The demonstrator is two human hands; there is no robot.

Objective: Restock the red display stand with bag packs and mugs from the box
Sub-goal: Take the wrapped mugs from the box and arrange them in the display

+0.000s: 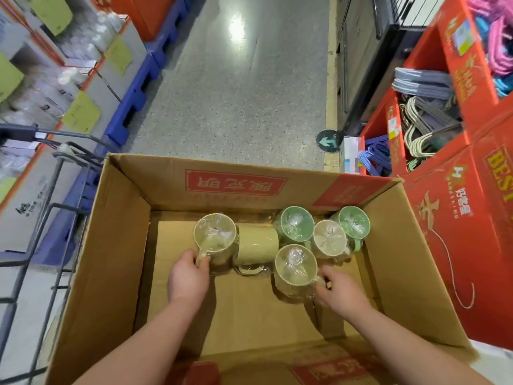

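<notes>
- Cardboard box (122, 245), far wall: a red label (236, 185) with three white Chinese characters, upside down, reading 陳克明.
- Red display stand (455, 259): gold "BEST" (499, 173) at the right edge, and a white brand logo (462, 195) with small "HAOKEXING".
- Floor: a round green arrow sign (327, 140).

Shop aisle, warehouse style. Boxed goods (83, 65) stacked on blue pallets (133, 98) far left of left hand (188, 276), yellow tags (82, 112) stuck on. Red display stand (455, 240) just right of right hand (341, 293), hangers (424, 132) heaped in bins. Film-wrapped mugs (295, 263) gripped by handles, one per hand.
</notes>
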